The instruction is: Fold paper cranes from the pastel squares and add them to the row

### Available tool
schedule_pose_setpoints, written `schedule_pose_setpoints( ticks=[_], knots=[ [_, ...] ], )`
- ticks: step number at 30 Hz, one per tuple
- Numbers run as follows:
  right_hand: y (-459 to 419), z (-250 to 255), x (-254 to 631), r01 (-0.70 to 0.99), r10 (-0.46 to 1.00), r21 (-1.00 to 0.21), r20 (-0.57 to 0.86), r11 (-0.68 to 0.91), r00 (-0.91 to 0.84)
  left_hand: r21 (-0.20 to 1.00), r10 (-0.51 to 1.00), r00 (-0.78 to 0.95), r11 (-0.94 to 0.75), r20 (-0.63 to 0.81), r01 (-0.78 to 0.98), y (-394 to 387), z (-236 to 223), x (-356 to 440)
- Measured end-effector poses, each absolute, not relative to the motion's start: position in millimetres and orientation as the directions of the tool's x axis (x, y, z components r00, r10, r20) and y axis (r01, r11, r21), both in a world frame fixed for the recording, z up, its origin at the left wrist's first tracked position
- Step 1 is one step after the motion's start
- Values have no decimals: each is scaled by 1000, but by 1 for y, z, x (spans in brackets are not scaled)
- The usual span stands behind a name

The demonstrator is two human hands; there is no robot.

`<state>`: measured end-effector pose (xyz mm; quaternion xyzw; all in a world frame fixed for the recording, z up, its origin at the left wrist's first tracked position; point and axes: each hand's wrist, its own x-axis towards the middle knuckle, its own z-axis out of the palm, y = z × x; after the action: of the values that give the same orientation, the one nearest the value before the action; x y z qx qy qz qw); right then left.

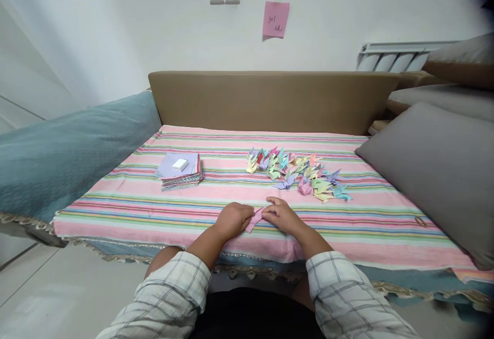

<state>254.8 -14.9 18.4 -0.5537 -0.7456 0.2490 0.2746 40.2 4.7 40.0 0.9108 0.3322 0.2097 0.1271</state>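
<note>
A small strip of folded pink origami paper point(253, 220) lies low over the striped cloth, between my two hands. My left hand point(234, 219) has its fingers closed on the paper's left edge. From the other side, my right hand point(283, 216) pinches the upper right part with bent fingers; its fingertips partly cover the paper. Just beyond my right hand sits a cluster of folded paper cranes point(285, 166) in pink, yellow, green, blue and purple. To the far left stands a stack of square origami paper point(181, 174) with a small white block point(180, 164) on top.
The striped cloth point(127, 210) covers a sofa seat with a brown backrest point(270, 100). A blue armrest point(77, 143) bounds the left, grey cushions point(436, 174) the right. A small brownish ring-like item point(420, 221) lies near the cushion. A pink note point(275, 19) hangs on the wall.
</note>
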Motion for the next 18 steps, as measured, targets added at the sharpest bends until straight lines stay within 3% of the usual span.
schedule_pose_setpoints(
  ticks=[6,11,18],
  knots=[
    [-9,15,258,647,972,-729,121,225,-202,331,644,720,-759,258,560,5,46,43],
    [-10,15,257,680,970,-696,113,231,-213,300,639,729,-765,247,570,6,48,43],
    [-11,12,250,691,977,-691,167,211,-131,111,682,715,-731,157,673,6,51,44]
  ],
)
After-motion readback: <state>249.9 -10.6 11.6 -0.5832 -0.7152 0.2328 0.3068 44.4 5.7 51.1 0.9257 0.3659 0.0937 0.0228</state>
